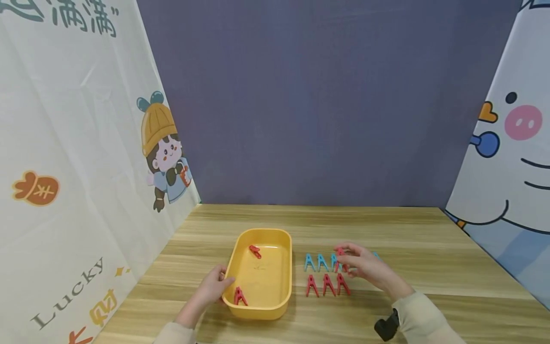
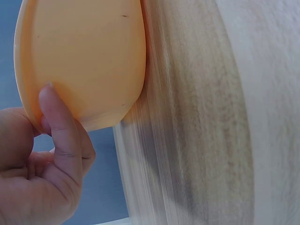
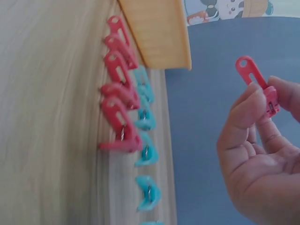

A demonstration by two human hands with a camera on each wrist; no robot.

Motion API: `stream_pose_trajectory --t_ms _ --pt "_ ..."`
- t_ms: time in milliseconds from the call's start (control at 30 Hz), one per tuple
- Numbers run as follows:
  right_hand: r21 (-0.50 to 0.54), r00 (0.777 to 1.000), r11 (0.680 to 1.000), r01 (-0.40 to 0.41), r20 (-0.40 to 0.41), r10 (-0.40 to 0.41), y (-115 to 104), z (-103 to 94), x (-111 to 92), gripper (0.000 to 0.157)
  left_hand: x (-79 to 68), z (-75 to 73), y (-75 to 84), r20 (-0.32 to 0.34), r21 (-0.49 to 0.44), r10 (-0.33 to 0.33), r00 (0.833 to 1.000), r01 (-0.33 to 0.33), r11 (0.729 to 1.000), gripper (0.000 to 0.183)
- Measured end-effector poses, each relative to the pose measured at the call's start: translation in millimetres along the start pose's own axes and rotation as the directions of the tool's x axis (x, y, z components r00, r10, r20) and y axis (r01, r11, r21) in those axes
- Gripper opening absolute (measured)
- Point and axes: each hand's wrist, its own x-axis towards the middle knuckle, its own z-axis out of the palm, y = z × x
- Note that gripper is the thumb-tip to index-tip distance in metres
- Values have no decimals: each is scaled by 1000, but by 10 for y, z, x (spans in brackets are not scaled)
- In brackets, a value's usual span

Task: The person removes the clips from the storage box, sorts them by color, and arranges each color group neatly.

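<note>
My left hand [image 1: 212,285] grips the left rim of a yellow plastic basket [image 1: 286,274], one finger or thumb lying over the edge. The left wrist view shows that hand [image 2: 56,159] pinching the basket wall [image 2: 89,56]. Inside the basket lie two red clothespins, one at the far end [image 1: 255,251] and another near the front [image 1: 239,296]. To the right of the basket, my right hand [image 1: 365,265] holds a red clothespin [image 3: 269,96] between thumb and fingers, raised above the table. Under it, a row of red clothespins [image 1: 328,284] stands in front of blue clothespins [image 1: 322,262].
The wooden table [image 1: 408,234] backs onto a dark blue-grey panel [image 1: 322,105]. A printed white cloth [image 1: 86,143] hangs at the left, and another printed cloth [image 1: 515,181] at the right. One blue clothespin [image 1: 376,255] is partly hidden behind my right hand.
</note>
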Motion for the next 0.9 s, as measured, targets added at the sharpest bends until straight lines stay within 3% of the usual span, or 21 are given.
stream_pose_trajectory --t_ms 333,633,900 --pt "-58 1000 998 9 -19 -10 120 -163 -67 42 -3 -1 9 5 -3 -5 1000 5 1000 15" --pt "-79 998 996 -33 -62 28 230 -249 -112 48 -4 -8 9 12 -1 -6 1000 6 1000 16" --pt "-186 993 981 -47 -118 26 341 -284 -119 45 10 6 0 -2 16 -16 1000 16 1000 17"
